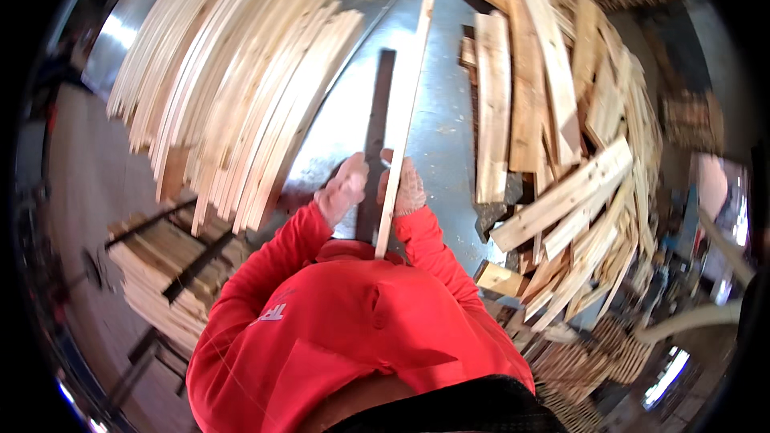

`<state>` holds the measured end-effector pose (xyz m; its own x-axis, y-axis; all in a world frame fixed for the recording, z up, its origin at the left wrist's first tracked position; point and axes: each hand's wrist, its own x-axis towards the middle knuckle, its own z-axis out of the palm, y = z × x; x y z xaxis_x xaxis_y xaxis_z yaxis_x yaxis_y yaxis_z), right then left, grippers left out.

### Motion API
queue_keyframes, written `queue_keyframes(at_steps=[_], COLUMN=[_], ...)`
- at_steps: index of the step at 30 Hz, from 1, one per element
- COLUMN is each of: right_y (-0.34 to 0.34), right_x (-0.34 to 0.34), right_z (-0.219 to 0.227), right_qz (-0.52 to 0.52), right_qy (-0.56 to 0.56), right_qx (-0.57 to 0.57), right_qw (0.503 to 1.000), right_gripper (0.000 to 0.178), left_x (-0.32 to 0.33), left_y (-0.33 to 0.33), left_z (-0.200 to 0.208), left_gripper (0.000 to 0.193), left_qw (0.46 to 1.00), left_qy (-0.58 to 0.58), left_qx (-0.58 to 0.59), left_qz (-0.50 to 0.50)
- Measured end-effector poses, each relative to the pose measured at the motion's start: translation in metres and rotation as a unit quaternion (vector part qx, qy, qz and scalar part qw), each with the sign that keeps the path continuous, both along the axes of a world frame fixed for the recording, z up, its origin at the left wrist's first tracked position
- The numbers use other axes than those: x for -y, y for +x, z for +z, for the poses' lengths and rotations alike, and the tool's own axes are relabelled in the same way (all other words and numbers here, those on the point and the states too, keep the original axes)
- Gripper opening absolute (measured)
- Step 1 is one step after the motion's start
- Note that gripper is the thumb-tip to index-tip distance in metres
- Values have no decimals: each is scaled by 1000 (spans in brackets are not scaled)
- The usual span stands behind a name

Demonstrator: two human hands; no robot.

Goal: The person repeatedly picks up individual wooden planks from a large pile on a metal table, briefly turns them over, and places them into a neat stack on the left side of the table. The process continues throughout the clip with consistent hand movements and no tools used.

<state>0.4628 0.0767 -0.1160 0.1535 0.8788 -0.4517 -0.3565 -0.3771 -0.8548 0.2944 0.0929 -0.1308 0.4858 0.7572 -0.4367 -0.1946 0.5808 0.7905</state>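
We seem to be at the step of handling one thin board [406,124], which runs from six o'clock up toward one. Our right hand [411,190], at three, grips it. Our left hand [343,190], at nine, is loose, with nothing we can see in it. Next likely needs a steady right grip.

Woodworking shop (stacked planks [241,96])
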Motion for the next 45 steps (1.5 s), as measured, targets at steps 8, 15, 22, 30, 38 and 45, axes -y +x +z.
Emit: queue_keyframes(at_steps=[8,15,22,30,38,45], right_y=[33,49,19,-38,-87,120], right_x=[66,141,139,4,-60,-50], right_z=[20,82,46,5,-59,17], right_qz=[-88,-187,-5,144,351,45], right_qy=[9,-51,-85,-61,308,-66], right_qx=[238,412,564,128,300,805], right_qw=[967,890,821,979,832,588], right_gripper=[53,59,108,80,67,72], left_x=[-149,-135,-148,-92,-46,-51], left_y=[157,189,212,80,-12,-72], left_z=[79,142,94,84,63,-6], left_gripper=[113,79,66,74,72,74], left_qw=[896,883,933,831,645,320], left_qy=[-51,-29,271,314,600,546], left_qx=[428,427,-233,-457,-471,-751], left_qz=[-105,-192,-44,-46,-47,-188])
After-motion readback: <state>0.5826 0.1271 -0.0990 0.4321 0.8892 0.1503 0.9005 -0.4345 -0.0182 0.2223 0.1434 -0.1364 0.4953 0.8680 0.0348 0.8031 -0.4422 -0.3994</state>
